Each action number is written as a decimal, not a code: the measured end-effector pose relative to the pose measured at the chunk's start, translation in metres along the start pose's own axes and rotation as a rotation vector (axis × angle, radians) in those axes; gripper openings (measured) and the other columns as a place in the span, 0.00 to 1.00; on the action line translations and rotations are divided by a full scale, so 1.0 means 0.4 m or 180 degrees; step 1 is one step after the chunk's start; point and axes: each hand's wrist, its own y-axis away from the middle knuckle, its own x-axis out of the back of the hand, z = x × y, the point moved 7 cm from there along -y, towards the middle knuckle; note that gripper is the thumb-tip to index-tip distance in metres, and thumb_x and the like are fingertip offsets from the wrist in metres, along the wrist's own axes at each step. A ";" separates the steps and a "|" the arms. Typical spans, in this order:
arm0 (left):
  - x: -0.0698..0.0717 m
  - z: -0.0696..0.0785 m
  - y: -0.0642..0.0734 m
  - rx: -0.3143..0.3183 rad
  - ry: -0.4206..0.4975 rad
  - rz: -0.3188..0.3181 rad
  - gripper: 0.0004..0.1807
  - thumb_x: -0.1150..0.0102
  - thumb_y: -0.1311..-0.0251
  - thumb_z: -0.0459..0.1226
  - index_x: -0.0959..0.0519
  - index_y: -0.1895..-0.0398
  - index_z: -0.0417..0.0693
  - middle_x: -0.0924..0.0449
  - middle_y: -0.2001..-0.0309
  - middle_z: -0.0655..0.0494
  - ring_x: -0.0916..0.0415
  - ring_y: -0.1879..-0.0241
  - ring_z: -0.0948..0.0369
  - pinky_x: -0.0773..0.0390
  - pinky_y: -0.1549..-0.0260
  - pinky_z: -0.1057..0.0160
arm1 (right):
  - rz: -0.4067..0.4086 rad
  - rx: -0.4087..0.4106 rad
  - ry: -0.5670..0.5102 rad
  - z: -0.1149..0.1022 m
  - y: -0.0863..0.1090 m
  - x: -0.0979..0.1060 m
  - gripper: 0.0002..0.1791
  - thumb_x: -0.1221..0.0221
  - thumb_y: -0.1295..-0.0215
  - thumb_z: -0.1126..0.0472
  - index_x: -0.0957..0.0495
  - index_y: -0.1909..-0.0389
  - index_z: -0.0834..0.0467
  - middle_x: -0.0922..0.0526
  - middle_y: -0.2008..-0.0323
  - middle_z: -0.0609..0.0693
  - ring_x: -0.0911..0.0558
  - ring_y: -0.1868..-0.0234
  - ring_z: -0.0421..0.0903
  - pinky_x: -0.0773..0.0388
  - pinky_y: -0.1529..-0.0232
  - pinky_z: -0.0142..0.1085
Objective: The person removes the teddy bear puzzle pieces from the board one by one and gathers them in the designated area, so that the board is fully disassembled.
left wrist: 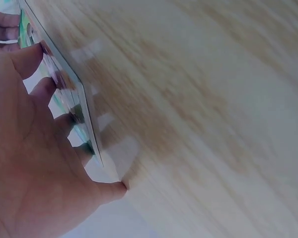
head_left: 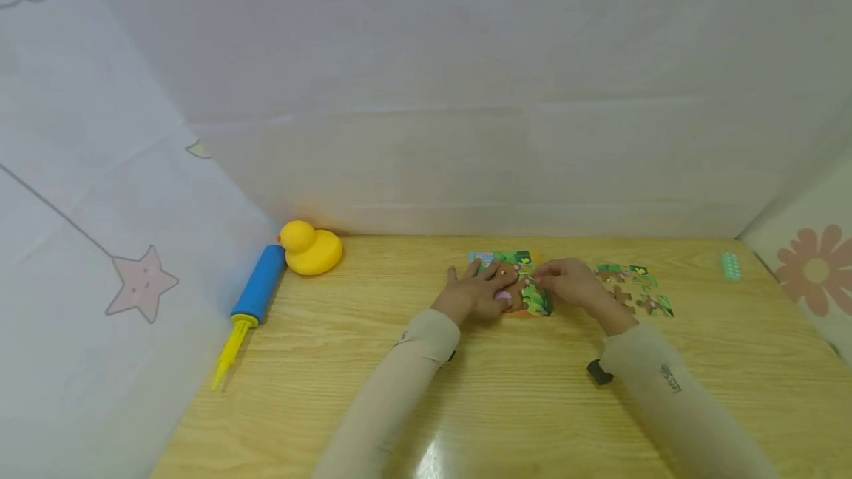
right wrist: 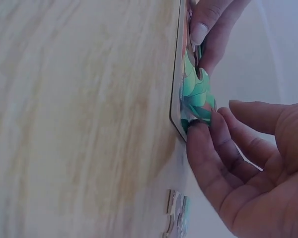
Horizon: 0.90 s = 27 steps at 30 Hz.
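Observation:
A jigsaw puzzle (head_left: 512, 307) with a brown animal and green leaves lies on the table in front of me. My left hand (head_left: 474, 296) is spread over its left part, fingertips down on the pieces. In the left wrist view the thumb (left wrist: 111, 192) touches the wood beside the board. From the right, my right hand (head_left: 575, 284) reaches the puzzle's right edge. Its fingertips hold a green puzzle piece (right wrist: 199, 94) that stands up at a slant from the board, as the right wrist view shows. Several loose pieces (head_left: 622, 296) lie beyond the right hand.
At the back left sits a yellow rubber duck (head_left: 313, 250), next to a blue and yellow hand pump (head_left: 256, 290). A small pale-green item (head_left: 731, 267) lies at the far right. White cloth walls (head_left: 426, 168) border the wooden table (head_left: 519, 405) at the back and sides.

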 end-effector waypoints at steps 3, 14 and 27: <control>0.000 0.000 0.000 0.0006 0.0023 0.0007 0.32 0.66 0.24 0.62 0.55 0.20 0.83 0.65 0.16 0.65 0.69 0.17 0.49 0.62 0.26 0.28 | -0.0001 0.0013 -0.0060 0.004 0.000 -0.007 0.18 0.46 0.26 0.60 0.20 0.41 0.63 0.16 0.47 0.63 0.15 0.52 0.53 0.15 0.54 0.44; -0.004 -0.003 -0.005 -0.0016 0.0050 -0.0003 0.30 0.68 0.22 0.60 0.55 0.20 0.83 0.65 0.16 0.66 0.68 0.17 0.49 0.62 0.26 0.27 | 0.0041 0.0113 -0.0083 0.005 0.005 -0.027 0.18 0.44 0.28 0.63 0.22 0.40 0.64 0.17 0.45 0.66 0.18 0.45 0.62 0.16 0.50 0.49; 0.005 0.001 0.000 0.0045 0.0181 -0.0001 0.32 0.61 0.25 0.62 0.52 0.20 0.83 0.64 0.16 0.66 0.70 0.17 0.50 0.64 0.25 0.29 | -0.0055 -0.0134 -0.0883 0.057 0.017 -0.019 0.25 0.45 0.24 0.59 0.30 0.30 0.63 0.23 0.37 0.66 0.17 0.47 0.51 0.15 0.51 0.40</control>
